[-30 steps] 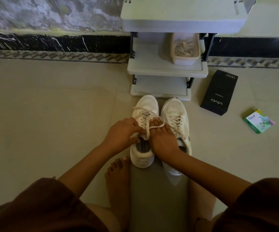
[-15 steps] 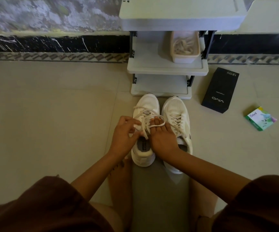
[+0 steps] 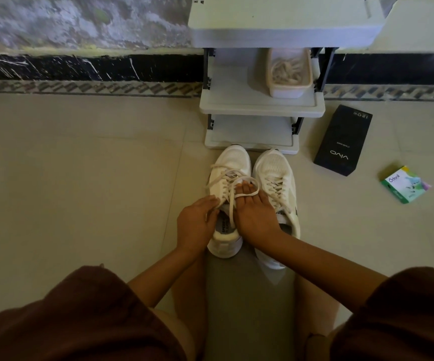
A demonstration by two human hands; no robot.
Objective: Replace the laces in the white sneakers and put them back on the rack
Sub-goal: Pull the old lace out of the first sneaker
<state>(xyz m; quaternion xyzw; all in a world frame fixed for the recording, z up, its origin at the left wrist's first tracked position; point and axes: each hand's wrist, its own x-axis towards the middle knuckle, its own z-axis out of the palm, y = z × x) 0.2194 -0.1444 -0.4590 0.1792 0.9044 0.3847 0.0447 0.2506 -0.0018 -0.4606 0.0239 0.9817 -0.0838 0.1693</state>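
While the left hand (image 3: 197,222) pinched the lace (image 3: 232,209), the right hand (image 3: 255,214) lay flat on the sneaker (image 3: 233,160), fingers (image 3: 247,189) through the loop; the left hand had dropped toward 6 o'clock.

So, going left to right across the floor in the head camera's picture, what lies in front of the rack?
Sneaker with the loose lace → second sneaker → black vivo box → green Odonil box.
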